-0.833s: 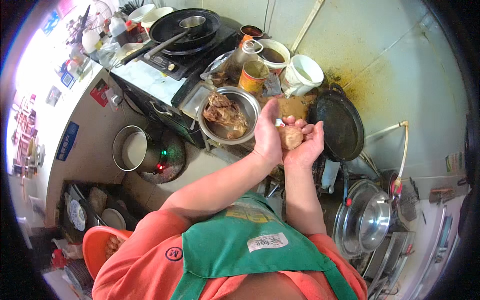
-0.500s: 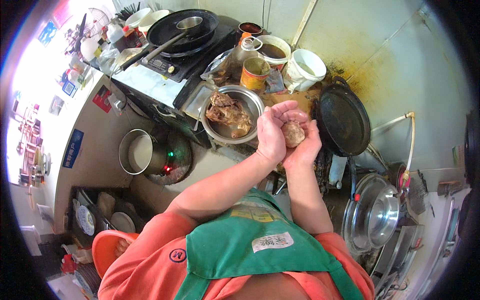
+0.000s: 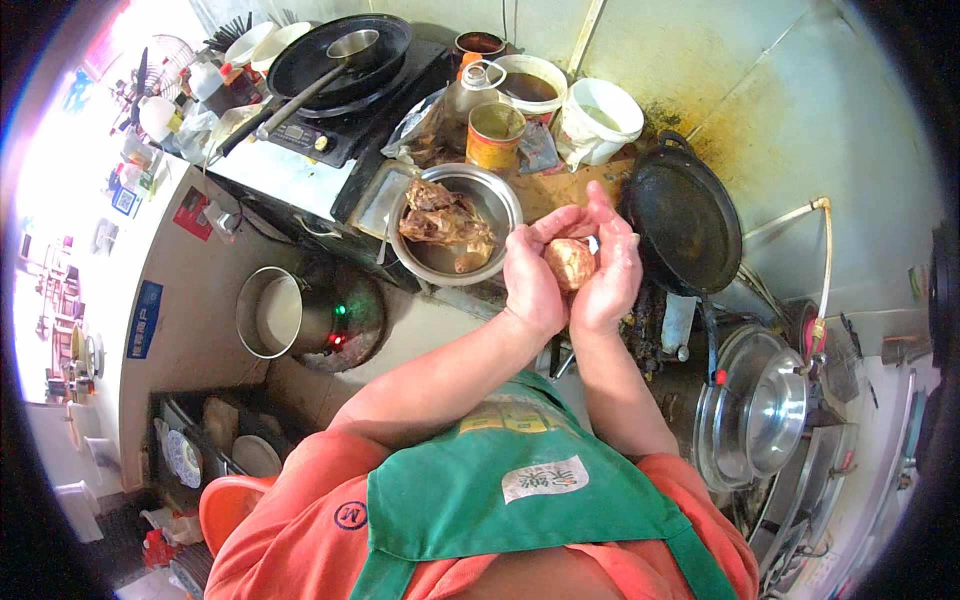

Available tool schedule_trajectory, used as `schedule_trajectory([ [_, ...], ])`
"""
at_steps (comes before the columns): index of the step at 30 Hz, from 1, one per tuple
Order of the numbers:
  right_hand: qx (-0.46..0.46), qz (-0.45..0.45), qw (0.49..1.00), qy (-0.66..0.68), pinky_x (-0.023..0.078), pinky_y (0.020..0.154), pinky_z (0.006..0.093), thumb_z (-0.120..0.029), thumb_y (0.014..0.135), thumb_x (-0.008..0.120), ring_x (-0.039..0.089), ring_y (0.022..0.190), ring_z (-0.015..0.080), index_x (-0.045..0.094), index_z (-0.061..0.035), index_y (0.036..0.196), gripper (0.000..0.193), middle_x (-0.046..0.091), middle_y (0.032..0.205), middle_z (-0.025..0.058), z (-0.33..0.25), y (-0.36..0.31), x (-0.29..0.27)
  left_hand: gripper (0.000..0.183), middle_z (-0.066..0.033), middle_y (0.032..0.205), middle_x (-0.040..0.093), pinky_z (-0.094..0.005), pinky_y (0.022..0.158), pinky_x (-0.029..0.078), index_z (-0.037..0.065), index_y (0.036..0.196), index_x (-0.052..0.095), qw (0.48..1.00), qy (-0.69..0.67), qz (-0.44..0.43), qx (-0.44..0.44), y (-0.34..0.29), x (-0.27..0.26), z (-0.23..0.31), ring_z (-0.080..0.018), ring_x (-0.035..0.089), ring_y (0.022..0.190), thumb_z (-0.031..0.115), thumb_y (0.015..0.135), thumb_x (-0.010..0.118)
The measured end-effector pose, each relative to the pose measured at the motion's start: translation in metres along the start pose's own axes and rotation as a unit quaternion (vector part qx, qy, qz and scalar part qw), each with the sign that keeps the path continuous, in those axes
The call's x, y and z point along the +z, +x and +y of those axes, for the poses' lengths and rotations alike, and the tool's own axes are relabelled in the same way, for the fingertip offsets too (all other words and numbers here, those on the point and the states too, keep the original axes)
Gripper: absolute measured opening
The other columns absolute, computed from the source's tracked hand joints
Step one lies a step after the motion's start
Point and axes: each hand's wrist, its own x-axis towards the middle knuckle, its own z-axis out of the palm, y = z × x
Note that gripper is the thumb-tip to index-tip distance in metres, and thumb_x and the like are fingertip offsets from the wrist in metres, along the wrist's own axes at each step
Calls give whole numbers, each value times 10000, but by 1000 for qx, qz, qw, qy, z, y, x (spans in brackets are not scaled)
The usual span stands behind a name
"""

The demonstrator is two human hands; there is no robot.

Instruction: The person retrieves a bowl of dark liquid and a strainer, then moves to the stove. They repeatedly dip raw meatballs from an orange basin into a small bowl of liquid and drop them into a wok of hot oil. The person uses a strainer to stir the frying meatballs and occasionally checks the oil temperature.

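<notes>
A round, brownish, meatball-like lump [image 3: 571,264] rests between my cupped palms, in front of my chest. My left hand [image 3: 535,278] curves round its left side, and my right hand [image 3: 614,272] closes round the other, fingers pointing upward. Wet-looking skin shows on both hands. Just left of them stands a steel bowl [image 3: 511,192] holding large browned pieces of meat [image 3: 440,218]. The underside of the lump is hidden by my palms.
A yellow-orange can [image 3: 493,150] and white buckets [image 3: 600,140] stand behind the bowl. To the right, a black pan [image 3: 688,225] leans by the wall. A wok with a ladle [image 3: 352,44] sits on a cooker at far left; a steel pot [image 3: 262,310] is lower left.
Both hands have come slightly closer to me with the lump. My right fingers now point up more, and the lump shows a more orange-brown side.
</notes>
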Motion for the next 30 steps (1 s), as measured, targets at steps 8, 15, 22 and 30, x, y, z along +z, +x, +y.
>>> schedule_trajectory([
  [8, 370, 126, 843, 370, 535, 860, 456, -554, 989, 359, 637, 1000, 282, 581, -101, 1153, 530, 646, 1094, 95, 17, -5, -29, 772, -226, 1144, 669, -452, 1033, 420, -65, 1072, 655, 947, 220, -168, 164, 4, -11, 7, -334, 617, 1095, 599, 956, 280],
  [15, 485, 59, 864, 119, 409, 351, 301, -450, 910, 570, 623, 585, 182, 611, -125, 1082, 370, 677, 895, 98, -28, 13, -111, 814, -240, 978, 714, -479, 1001, 434, -62, 924, 706, 829, 425, -183, 315, -17, -58, 101, -364, 656, 1010, 604, 991, 243],
  [22, 363, -24, 713, -600, 496, 513, 371, -126, 668, 834, 648, 658, 201, 613, -59, 1100, 490, 675, 862, 87, -87, 130, -197, 727, -205, 842, 702, -415, 916, 474, -69, 874, 669, 838, 444, -79, 307, -38, -99, 118, -335, 661, 909, 509, 1001, 247],
  [30, 260, -183, 415, -852, 519, 937, 414, -185, 657, 814, 648, 1066, 342, 656, -73, 1123, 505, 687, 1104, 177, -40, 170, -241, 835, -236, 894, 699, -423, 904, 480, -90, 830, 693, 740, 573, -52, 348, -71, -112, 163, -342, 659, 928, 585, 987, 227],
])
